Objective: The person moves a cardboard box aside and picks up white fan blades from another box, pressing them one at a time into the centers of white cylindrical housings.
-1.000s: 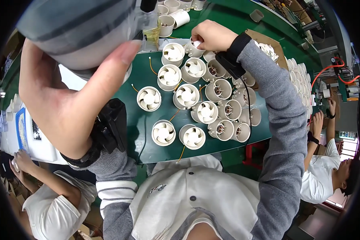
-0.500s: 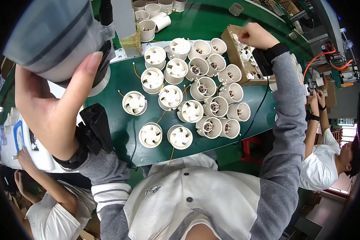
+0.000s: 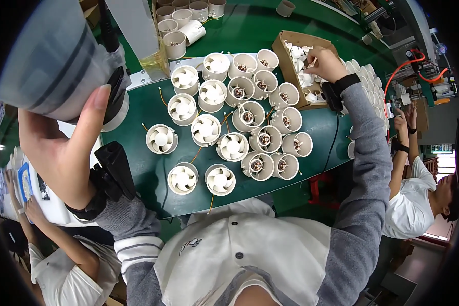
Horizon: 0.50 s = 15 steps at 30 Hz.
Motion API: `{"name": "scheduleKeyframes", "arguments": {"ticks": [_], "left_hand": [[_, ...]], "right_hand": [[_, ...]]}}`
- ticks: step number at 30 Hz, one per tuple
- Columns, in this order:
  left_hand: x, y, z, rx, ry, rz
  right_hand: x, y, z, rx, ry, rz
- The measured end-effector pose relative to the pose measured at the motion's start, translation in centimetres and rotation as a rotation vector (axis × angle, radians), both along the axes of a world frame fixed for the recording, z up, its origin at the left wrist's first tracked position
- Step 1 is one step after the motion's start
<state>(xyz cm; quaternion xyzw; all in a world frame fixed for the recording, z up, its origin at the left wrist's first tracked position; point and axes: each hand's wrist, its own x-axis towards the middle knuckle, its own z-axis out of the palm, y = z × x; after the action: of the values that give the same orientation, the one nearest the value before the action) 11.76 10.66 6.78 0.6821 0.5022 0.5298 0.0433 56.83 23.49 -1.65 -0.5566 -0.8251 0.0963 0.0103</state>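
My left hand (image 3: 61, 148) is wrapped round a large cylindrical tool (image 3: 51, 61) with a greyish translucent cover, a dark band and a black cable, held up close at the upper left. Over the cardboard box (image 3: 285, 66) at the far right, my right hand (image 3: 327, 64) has bent, pinched fingers among the white fan impellers (image 3: 311, 96); its fingertips press at one of them, partly hidden. Between my hands stand several off-white round housings. Those on the left carry impellers, such as this fan (image 3: 206, 129); those on the right, like this open housing (image 3: 265, 138), show copper-coloured motor cores.
More housings (image 3: 175, 45) stand behind a grey post (image 3: 137, 30), and rows of white cups (image 3: 370, 81) are right of the box. A black cable (image 3: 333, 143) hangs from my right wrist over the green table (image 3: 153, 199). People work at left and right.
My right hand has come down from above the box to the impellers inside it. My left hand still holds the tool. The view has shifted slightly, so the housings appear further left.
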Motion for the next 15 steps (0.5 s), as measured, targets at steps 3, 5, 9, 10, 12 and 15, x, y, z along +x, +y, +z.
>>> {"name": "scheduleKeyframes", "arguments": {"ticks": [3, 5, 9, 10, 12, 15], "left_hand": [[0.2, -0.1, -0.2, 0.017, 0.014, -0.004], [0.3, -0.1, -0.3, 0.038, 0.037, 0.008], [0.7, -0.2, 0.1, 0.021, -0.038, -0.024], [0.6, -0.3, 0.2, 0.021, -0.037, -0.024], [0.3, -0.3, 0.3, 0.034, 0.042, -0.023], [0.2, -0.5, 0.5, 0.05, 0.084, -0.033]], "right_hand": [[1.0, -0.6, 0.5, -0.04, -0.002, 0.222], [1.1, -0.9, 0.3, -0.027, -0.017, 0.221], [-0.7, -0.8, 0.3, -0.02, -0.176, 0.229], [-1.0, -0.5, 0.3, -0.038, -0.305, 0.23], [-1.0, -0.2, 0.3, -0.053, -0.433, 0.225], [-0.8, -0.2, 0.3, 0.098, -0.375, 0.24]]}}
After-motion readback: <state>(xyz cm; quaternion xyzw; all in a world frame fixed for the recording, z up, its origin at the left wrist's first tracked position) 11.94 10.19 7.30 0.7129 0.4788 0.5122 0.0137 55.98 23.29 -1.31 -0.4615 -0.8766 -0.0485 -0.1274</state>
